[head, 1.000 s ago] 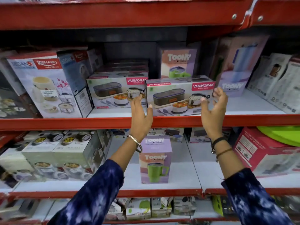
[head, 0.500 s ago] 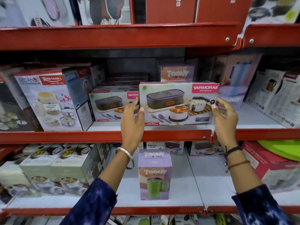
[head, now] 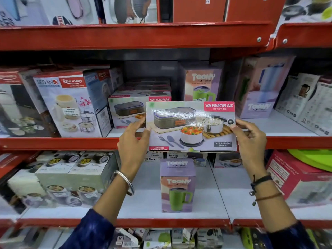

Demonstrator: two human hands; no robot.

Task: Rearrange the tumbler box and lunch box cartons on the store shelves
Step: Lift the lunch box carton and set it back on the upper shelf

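Observation:
I hold a Varmora lunch box carton point(head: 190, 125) in front of the middle shelf's red edge, clear of the shelf. My left hand point(head: 133, 141) grips its left end and my right hand point(head: 250, 139) grips its right end. A stack of the same lunch box cartons point(head: 128, 108) stays on the middle shelf behind it, to the left. A purple Toony tumbler box point(head: 203, 85) stands at the back of that shelf. Another Toony tumbler box point(head: 177, 185) stands upright alone on the lower shelf, below the held carton.
Rishabh Sedan cartons point(head: 70, 105) fill the middle shelf's left; a larger Toony box point(head: 260, 90) and white cartons point(head: 305, 103) stand at its right. On the lower shelf point(head: 212, 200) are food-jar cartons point(head: 71, 177) left and a red carton point(head: 296, 178) right.
My hands took the right-hand lunch box carton by its ends and pulled it off the middle shelf toward me. It now hangs in front of the shelf edge.

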